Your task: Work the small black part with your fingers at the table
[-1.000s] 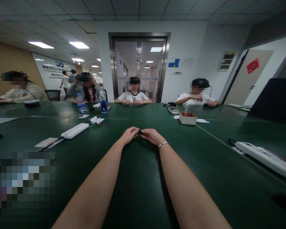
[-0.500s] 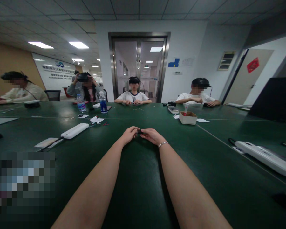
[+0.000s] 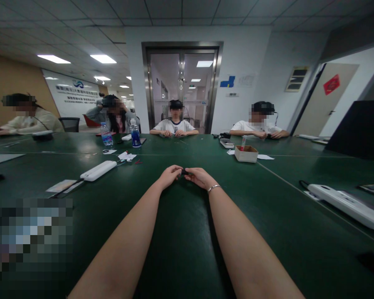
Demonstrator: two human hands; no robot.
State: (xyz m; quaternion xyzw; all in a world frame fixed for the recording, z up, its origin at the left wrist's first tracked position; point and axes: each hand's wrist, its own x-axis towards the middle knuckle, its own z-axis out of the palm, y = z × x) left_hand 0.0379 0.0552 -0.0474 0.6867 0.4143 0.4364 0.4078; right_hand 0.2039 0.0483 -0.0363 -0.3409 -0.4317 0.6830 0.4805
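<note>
Both my forearms stretch out over a dark green table (image 3: pixel 180 249). My left hand (image 3: pixel 168 176) and my right hand (image 3: pixel 198 177) meet fingertip to fingertip at the middle of the table. Between them they pinch a small black object (image 3: pixel 183 172), too small to name. A thin bracelet (image 3: pixel 213 188) sits on my right wrist.
A white power strip (image 3: pixel 98 170) lies to the left, another white power strip (image 3: pixel 345 204) to the right. A small cardboard box (image 3: pixel 246 154) and two water bottles (image 3: pixel 135 134) stand farther off. Several people sit along the far side of the table.
My hands have stayed in place, pinched together. A person at the far right has lowered their hands to the table; someone walking in the left background has left view.
</note>
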